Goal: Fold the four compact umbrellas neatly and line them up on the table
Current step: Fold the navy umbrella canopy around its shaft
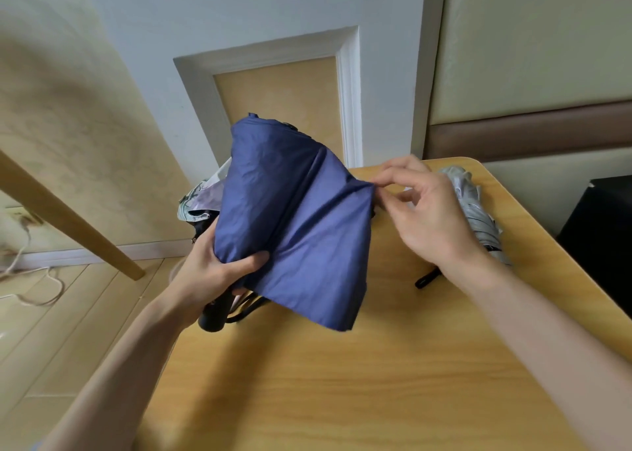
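We see a collapsed navy-blue fabric compact umbrella [294, 218] with a black handle, held tilted above the worktop's left edge, canopy loose. A silver-grey folded umbrella [475, 208] lies far right. A pale patterned umbrella [201, 197] peeks out behind the blue one.

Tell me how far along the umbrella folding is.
Done: the grey umbrella looks folded and lies on the table. In hand: the left hand grips the blue umbrella near its handle while the right hand pinches a canopy edge. Left: a pale patterned umbrella behind it; a fourth isn't clearly visible.
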{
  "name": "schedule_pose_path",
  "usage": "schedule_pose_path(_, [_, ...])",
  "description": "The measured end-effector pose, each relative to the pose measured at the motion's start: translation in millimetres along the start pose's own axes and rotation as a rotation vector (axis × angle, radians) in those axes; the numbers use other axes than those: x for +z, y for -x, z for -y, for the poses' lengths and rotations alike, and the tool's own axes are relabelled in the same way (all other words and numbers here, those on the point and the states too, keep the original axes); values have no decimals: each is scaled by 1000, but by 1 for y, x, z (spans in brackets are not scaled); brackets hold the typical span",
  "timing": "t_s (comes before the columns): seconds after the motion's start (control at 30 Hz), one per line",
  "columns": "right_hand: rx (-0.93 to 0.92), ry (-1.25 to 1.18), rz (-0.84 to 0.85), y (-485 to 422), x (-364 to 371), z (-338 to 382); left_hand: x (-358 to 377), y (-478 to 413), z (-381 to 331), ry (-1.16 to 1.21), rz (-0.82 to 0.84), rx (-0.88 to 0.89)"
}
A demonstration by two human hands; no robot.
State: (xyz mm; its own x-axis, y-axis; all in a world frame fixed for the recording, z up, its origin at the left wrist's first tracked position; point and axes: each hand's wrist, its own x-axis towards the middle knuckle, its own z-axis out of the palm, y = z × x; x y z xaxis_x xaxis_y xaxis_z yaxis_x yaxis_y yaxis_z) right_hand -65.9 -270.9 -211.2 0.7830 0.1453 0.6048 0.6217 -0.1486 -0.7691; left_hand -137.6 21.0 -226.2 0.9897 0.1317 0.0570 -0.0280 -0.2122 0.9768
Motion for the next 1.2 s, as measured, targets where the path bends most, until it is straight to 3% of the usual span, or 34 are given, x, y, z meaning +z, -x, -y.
schedule_pose_path(0.37, [163, -43, 51, 1, -3, -4, -6, -2, 0, 8, -17, 0])
schedule_pose_path(0.53, [141, -10, 47, 0, -9, -4, -9, -5, 3, 70, -18, 11])
schedule_pose_path(0.77, [43, 50, 167, 3, 3, -1, -5, -4, 6, 112, 24, 5])
schedule_pose_path(1.0, [36, 63, 6, 10, 17, 2, 0, -1, 6, 104, 51, -25])
schedule_pose_path(1.2, [166, 74, -67, 11, 19, -2, 9, 3, 4, 100, 108, -8])
